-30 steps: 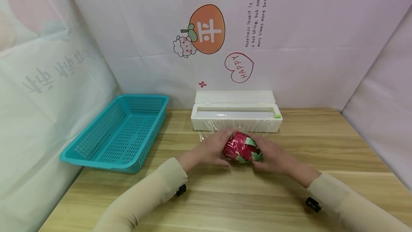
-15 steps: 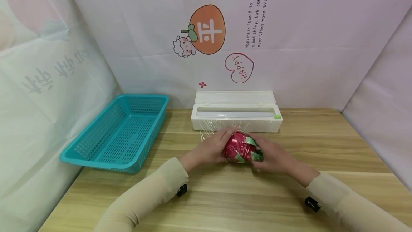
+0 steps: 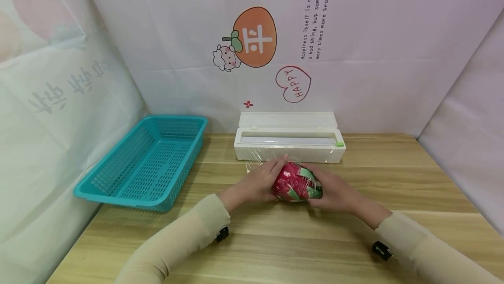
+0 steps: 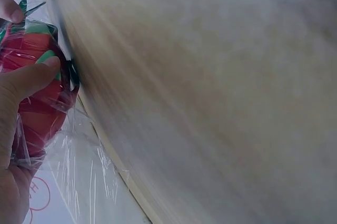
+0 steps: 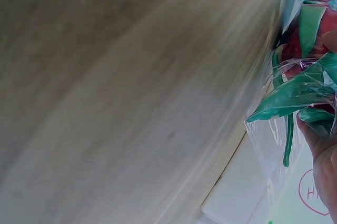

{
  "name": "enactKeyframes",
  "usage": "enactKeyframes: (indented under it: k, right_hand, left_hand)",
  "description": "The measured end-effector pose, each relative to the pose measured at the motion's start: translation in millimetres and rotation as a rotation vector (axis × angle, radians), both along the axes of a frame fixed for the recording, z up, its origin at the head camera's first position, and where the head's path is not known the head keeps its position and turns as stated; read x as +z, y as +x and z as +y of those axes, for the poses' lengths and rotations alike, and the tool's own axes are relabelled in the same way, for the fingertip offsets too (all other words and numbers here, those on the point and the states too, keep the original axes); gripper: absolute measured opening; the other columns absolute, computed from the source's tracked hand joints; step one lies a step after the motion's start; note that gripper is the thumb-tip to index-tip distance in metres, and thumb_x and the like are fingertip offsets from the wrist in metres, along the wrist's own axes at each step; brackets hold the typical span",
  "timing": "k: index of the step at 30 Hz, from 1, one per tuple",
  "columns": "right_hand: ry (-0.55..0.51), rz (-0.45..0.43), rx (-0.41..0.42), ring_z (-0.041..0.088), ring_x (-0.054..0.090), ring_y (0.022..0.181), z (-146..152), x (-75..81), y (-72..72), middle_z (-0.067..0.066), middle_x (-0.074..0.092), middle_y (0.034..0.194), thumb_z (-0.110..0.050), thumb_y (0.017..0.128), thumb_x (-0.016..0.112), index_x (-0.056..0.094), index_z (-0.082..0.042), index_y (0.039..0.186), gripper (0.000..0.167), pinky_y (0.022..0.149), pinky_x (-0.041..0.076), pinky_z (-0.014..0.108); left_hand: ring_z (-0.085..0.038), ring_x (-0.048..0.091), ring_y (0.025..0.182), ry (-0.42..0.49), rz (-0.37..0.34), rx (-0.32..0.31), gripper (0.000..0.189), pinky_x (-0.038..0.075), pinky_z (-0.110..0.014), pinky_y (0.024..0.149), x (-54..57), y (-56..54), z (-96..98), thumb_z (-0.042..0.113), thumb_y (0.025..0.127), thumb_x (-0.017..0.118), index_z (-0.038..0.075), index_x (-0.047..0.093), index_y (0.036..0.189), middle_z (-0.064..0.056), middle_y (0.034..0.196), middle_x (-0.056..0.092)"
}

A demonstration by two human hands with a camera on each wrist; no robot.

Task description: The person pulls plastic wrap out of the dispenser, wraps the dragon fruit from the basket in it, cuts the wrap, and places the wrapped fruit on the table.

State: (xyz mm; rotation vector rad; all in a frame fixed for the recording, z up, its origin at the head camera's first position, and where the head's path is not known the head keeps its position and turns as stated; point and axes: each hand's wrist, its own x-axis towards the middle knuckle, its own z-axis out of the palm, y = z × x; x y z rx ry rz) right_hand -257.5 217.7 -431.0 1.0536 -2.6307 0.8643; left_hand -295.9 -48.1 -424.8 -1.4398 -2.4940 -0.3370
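Observation:
A red dragon fruit (image 3: 295,183) with green leaf tips lies between both hands, covered in clear cling film (image 4: 89,166). My left hand (image 3: 256,183) grips its left side; in the left wrist view the thumb presses on the red skin. The right hand (image 3: 334,190) holds the other end, where green scales (image 5: 295,95) stick out under the film. Stretched film runs from the fruit back to a white cling film dispenser (image 3: 289,153), whose lid stands up and whose roll shows inside. The fruit's underside is hidden.
A turquoise perforated basket (image 3: 183,174) stands at the left of the wooden table (image 3: 299,249). Behind the dispenser rises a printed white cloth (image 3: 366,91). White cloth also borders both sides.
The dragon fruit has turned slightly between my hands, so its green tips sit differently. My left thumb has moved in against the fruit. The dispenser and basket stay put.

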Motion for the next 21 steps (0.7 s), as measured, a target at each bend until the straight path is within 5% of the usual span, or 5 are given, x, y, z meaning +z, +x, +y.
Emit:
enactKeyframes:
  k: [10,21]
  right_hand:
    - [-0.057,-0.105,0.025,0.018,0.054,0.113,-0.3,1.8,-1.2,0.003,0.053,0.134,-0.008,0.066,0.086,0.034,-0.015,0.148,0.097,0.089,0.052,0.041]
    - [-0.114,-0.227,0.048,0.018,0.054,0.114,0.6,8.1,-5.6,-0.001,0.053,0.133,-0.002,0.065,0.084,0.040,-0.015,0.145,0.092,0.091,0.050,0.041]
  left_hand:
    - [-0.028,0.044,0.129,0.013,-0.011,-0.008,0.126,0.033,-0.034,0.109,2.2,-1.5,-2.3,0.039,0.066,0.089,0.001,0.007,0.153,-0.018,0.142,0.042]
    - [-0.027,0.043,0.132,0.055,-0.114,-0.007,0.126,0.035,-0.035,0.108,6.1,-2.0,-6.8,0.042,0.066,0.088,0.002,0.008,0.154,-0.018,0.145,0.043]
